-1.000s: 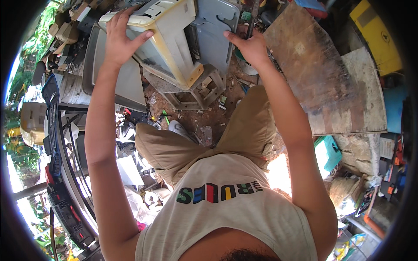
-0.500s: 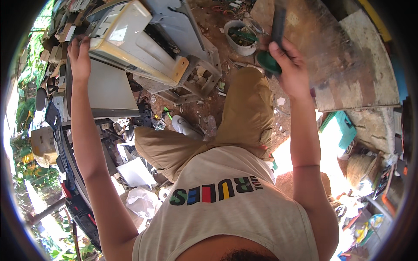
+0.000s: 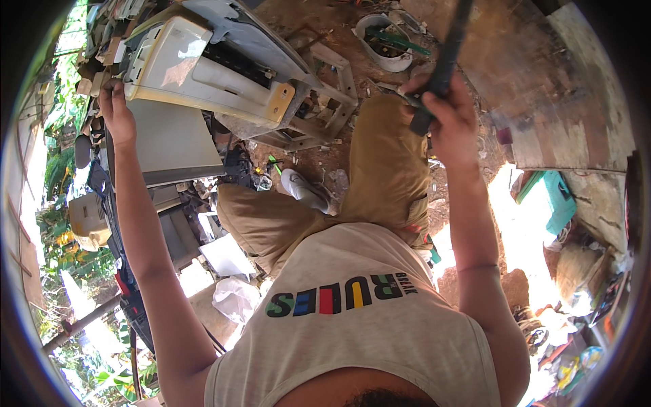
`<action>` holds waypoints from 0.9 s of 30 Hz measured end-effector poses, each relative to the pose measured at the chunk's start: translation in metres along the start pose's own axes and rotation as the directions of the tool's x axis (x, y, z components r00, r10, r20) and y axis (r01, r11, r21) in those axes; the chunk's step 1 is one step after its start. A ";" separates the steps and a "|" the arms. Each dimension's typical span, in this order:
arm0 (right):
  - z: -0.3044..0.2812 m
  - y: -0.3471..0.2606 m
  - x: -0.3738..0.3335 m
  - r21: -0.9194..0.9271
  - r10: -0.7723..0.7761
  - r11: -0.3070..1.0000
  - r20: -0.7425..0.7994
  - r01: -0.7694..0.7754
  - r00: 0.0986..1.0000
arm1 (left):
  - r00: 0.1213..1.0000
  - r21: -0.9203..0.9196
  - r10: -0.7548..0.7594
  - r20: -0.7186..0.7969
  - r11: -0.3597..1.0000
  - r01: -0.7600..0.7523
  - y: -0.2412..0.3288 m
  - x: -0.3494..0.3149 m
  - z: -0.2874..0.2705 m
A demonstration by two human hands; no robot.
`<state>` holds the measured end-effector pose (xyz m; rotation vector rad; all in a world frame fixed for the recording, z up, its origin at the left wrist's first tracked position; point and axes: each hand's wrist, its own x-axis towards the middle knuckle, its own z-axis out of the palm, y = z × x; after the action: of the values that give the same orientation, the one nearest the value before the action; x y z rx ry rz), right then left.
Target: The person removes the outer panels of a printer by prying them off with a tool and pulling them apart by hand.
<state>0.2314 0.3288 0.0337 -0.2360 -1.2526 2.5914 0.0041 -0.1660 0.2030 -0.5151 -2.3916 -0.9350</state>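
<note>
Right, my left hand [image 3: 116,112] sits on the far left end of the cream plastic appliance casing [image 3: 203,71], fingers curled over its edge. My right hand [image 3: 447,119] is clamped around a long dark bar [image 3: 444,64], raised above my knee. Casing lies tilted atop a grey metal frame [image 3: 319,115]; white bowl [image 3: 383,41] beyond.

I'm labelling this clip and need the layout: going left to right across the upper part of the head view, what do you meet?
Left hand → cream machine casing → white bowl of scraps → right hand gripping a dark bar → worn wooden board.
</note>
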 end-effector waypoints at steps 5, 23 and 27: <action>0.018 -0.016 -0.009 -0.155 -0.185 0.968 0.085 0.197 0.979 | 0.995 0.032 0.103 -0.003 0.994 -0.103 0.020 0.003 0.007; 0.242 0.021 0.009 -0.699 0.138 0.625 0.538 0.348 0.832 | 0.979 -0.011 -0.073 -0.188 0.997 0.072 0.036 -0.010 0.040; 0.239 0.027 0.015 -0.694 0.151 0.617 0.566 0.370 0.810 | 0.969 0.081 -0.042 -0.244 0.995 0.063 0.024 -0.003 0.050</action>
<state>0.1526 0.1388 0.1593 0.5412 -2.4912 1.8355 0.0025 -0.1151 0.1822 -0.2875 -2.2217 -0.8576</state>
